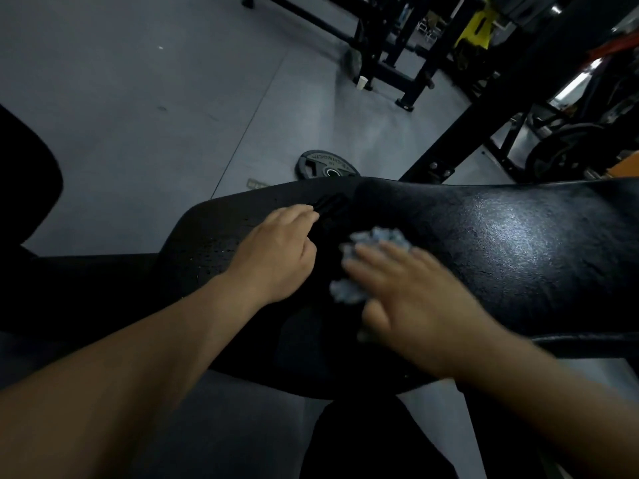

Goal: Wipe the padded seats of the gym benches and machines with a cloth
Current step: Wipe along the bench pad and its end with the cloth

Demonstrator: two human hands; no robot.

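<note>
Your right hand (pixel 408 292) is flat on the cloth (pixel 373 243), fingers straight and spread, pressing rather than gripping. It's blurred, so I read that as mid-stroke. The cloth is a bunched grey-blue wad at the left end of the back pad (pixel 501 236), right by the gap (pixel 332 216) where that pad meets the seat (pixel 207 236).

Your left hand (pixel 276 250) rests on the seat with its fingers bent down into that gap. The tips are hidden, so I can't tell whether they hold anything.

Now, the risks as I judge them:

1. Nothing pinches the cloth. On a fast pass, a flat palm could slide off the wad and leave it behind, or flick it to the floor (pixel 138 98).
2. The wad is right at the gap. Push it left and a fold could snag on the dark bracket there.
3. Your left fingers sit in the joint between 2 pads. If the back pad shifts under your pressing hand, they could get nipped.
4. A bunched cloth touches little surface, so streaks and missed strips are likely. The seat shows pale specks near your left wrist, and I can't tell whether they're wet or wear.
5. A plate (pixel 326 164) lies on the floor just beyond the far edge, a trip hazard when you step round.
</note>
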